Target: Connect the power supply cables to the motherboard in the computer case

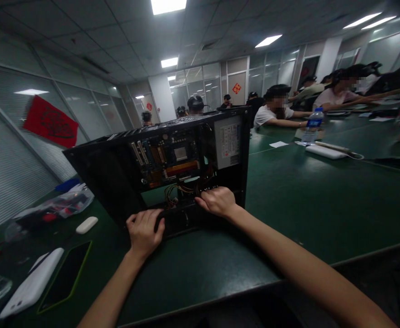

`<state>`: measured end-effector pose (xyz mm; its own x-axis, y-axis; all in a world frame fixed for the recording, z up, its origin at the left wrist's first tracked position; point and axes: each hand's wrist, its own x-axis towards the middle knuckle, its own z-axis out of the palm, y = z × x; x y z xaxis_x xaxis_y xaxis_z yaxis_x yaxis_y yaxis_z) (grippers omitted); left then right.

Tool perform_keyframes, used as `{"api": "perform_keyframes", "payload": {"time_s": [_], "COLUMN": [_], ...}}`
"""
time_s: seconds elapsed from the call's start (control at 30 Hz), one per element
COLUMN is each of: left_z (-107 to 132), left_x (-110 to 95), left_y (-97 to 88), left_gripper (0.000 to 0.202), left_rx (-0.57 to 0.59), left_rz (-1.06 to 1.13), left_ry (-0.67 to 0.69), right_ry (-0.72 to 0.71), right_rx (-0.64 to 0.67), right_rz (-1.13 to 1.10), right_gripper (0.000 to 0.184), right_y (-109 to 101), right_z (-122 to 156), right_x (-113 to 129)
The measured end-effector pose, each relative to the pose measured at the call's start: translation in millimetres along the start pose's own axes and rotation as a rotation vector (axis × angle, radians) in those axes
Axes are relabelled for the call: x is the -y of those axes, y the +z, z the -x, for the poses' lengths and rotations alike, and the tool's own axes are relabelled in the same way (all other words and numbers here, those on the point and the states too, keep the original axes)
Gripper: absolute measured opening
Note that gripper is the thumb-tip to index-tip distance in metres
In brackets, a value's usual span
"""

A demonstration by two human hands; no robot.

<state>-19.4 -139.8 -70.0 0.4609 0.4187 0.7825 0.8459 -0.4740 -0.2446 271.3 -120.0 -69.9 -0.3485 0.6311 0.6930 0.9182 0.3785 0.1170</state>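
An open black computer case (104,182) lies on its side on the green table (305,200), its inside facing me. A motherboard (167,159) and a grey power supply (227,142) show inside. My left hand (144,231) grips the case's near bottom edge, fingers curled over it. My right hand (216,200) is closed on the same edge a little further right, beside a bundle of red and yellow wires (175,191).
At the left lie a white phone (32,282), a dark phone with a green rim (66,275), a small white object (87,224) and a clear plastic bag of parts (63,205). A water bottle (312,125) and white power bank (326,151) stand far right. Several seated people work along the table's far side.
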Motion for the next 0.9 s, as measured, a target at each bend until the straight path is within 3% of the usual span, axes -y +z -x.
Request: {"api": "perform_keyframes", "payload": {"time_s": [0.37,0.6,0.9], "left_z": [1,-2,-3], "left_x": [-3,-6,-7], "left_y": [-3.4,-4.2,-5.1], "left_gripper": [0.022,0.022,0.022], "left_rx": [0.031,0.016,0.022], "left_rz": [0.062,0.084,0.092], "left_ry": [-0.046,-0.054,-0.070], "right_ry": [-0.047,-0.088,-0.086], "right_rx": [-0.033,-0.205,-0.266], "right_rz": [-0.013,-0.072,-0.133], "right_gripper": [0.055,0.046,0.045], "right_y": [-6,-12,-11], "right_z": [6,13,15], "right_x": [2,-1,-1]}}
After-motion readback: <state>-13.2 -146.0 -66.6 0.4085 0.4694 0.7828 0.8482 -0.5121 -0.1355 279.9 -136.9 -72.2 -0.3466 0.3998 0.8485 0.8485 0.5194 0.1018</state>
